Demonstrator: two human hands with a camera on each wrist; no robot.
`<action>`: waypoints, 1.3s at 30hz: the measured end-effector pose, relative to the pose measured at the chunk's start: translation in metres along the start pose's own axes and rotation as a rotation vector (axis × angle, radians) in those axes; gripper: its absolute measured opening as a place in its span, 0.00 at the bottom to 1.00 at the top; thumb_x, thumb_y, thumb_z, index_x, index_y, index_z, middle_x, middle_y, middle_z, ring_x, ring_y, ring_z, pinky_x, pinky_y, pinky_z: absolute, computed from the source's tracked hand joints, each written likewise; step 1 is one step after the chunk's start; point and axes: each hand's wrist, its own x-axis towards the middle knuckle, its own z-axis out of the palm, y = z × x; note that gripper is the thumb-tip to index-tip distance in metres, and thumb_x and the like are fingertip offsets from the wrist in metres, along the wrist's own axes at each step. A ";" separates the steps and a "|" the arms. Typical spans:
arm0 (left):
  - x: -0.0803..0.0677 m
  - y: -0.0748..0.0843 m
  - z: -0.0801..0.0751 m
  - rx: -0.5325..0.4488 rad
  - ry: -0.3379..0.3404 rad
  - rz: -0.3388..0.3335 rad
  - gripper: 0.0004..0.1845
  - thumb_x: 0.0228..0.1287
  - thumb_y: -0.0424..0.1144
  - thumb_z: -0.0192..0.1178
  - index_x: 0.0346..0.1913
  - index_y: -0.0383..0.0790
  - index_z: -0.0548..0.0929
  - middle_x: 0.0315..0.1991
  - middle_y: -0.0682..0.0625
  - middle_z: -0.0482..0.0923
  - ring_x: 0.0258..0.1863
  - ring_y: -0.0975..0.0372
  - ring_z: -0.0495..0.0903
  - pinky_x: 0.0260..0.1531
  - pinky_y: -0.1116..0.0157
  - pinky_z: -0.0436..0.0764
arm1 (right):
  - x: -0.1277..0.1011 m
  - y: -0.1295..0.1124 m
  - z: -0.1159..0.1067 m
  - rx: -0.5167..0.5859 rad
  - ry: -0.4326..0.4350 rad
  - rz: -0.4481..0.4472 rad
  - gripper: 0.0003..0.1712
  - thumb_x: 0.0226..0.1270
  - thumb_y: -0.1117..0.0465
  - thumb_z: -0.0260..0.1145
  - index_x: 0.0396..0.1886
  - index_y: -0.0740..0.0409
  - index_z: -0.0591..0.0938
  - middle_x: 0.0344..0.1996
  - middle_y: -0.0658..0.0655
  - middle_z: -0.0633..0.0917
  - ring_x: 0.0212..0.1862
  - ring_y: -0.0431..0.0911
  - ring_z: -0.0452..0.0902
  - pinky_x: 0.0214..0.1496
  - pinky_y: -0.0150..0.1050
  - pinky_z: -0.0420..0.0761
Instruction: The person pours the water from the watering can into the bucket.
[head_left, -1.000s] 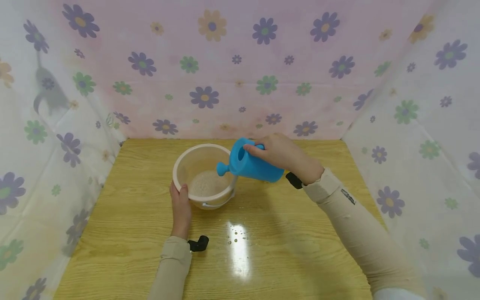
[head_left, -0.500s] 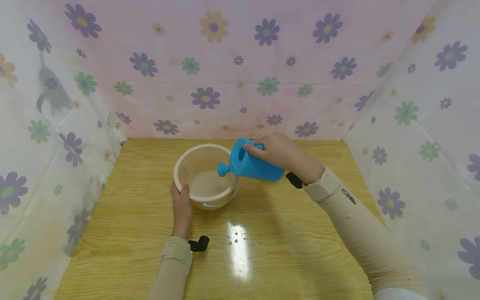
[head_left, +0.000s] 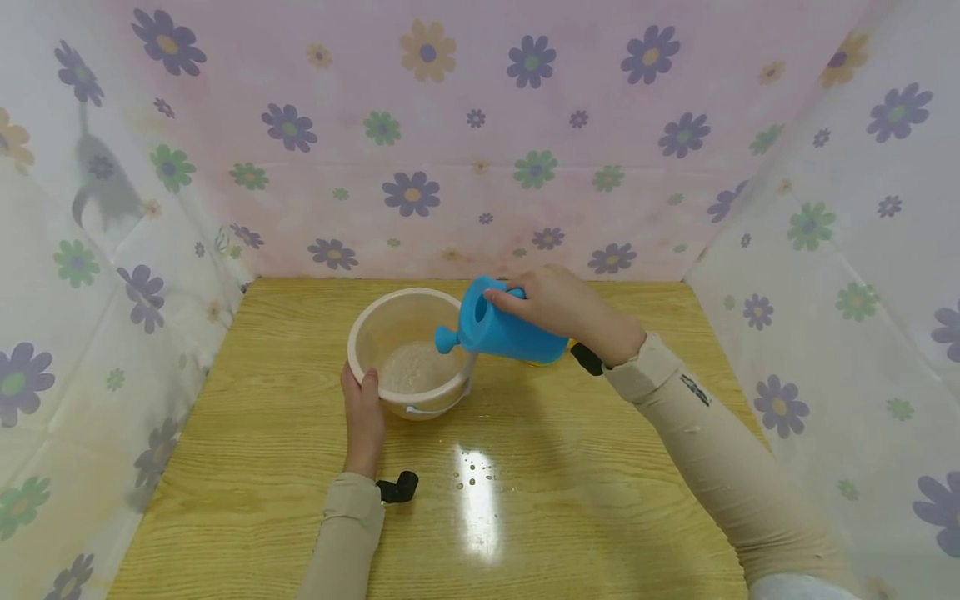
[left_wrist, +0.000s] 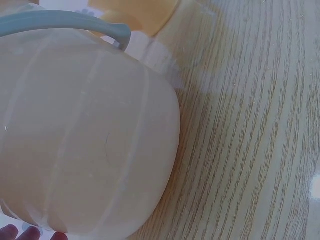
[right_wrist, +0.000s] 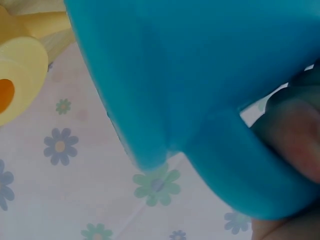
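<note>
My right hand grips the handle of a blue watering can, which is tipped so its round spout head points left over a cream bucket. In the right wrist view the can's blue body and curved handle fill most of the frame, with fingers through the handle. Pale, bubbly liquid covers the bucket's bottom. My left hand holds the bucket by its left side, thumb over the rim. The left wrist view shows the bucket's ribbed wall, fingertips at its lower left.
A yellow watering can with a round opening stands in the right wrist view, mostly hidden behind the blue one in the head view. Water drops dot the wooden table. Flowered cloth walls enclose the back and sides.
The liquid in the bucket looks more stirred and bubbly. Both hands, the bucket and the tilted blue watering can stay almost in the same place.
</note>
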 end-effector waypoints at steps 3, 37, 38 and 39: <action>0.000 -0.001 0.000 -0.002 -0.007 0.001 0.29 0.67 0.48 0.40 0.68 0.48 0.49 0.64 0.49 0.49 0.62 0.57 0.56 0.60 0.59 0.55 | 0.000 0.000 0.001 -0.007 0.000 -0.002 0.31 0.63 0.35 0.45 0.46 0.50 0.82 0.07 0.52 0.71 0.17 0.43 0.70 0.31 0.38 0.72; 0.005 0.004 0.007 0.033 0.014 -0.033 0.29 0.67 0.48 0.40 0.68 0.49 0.48 0.64 0.51 0.50 0.61 0.61 0.56 0.60 0.60 0.55 | 0.011 0.002 -0.007 -0.064 -0.030 -0.006 0.30 0.64 0.38 0.46 0.50 0.52 0.80 0.38 0.58 0.83 0.33 0.47 0.79 0.48 0.42 0.73; 0.005 0.004 0.008 0.035 0.015 -0.035 0.29 0.67 0.48 0.40 0.69 0.49 0.48 0.64 0.51 0.50 0.61 0.61 0.56 0.60 0.60 0.55 | 0.011 0.002 -0.007 -0.063 -0.032 -0.006 0.30 0.64 0.38 0.46 0.50 0.52 0.80 0.36 0.58 0.83 0.31 0.46 0.79 0.48 0.42 0.73; 0.005 0.005 0.008 0.037 0.013 -0.036 0.29 0.67 0.49 0.40 0.69 0.49 0.48 0.64 0.50 0.50 0.61 0.60 0.56 0.60 0.59 0.54 | 0.012 0.003 -0.007 -0.063 -0.033 -0.005 0.30 0.64 0.37 0.46 0.50 0.52 0.80 0.35 0.58 0.84 0.30 0.46 0.78 0.48 0.42 0.73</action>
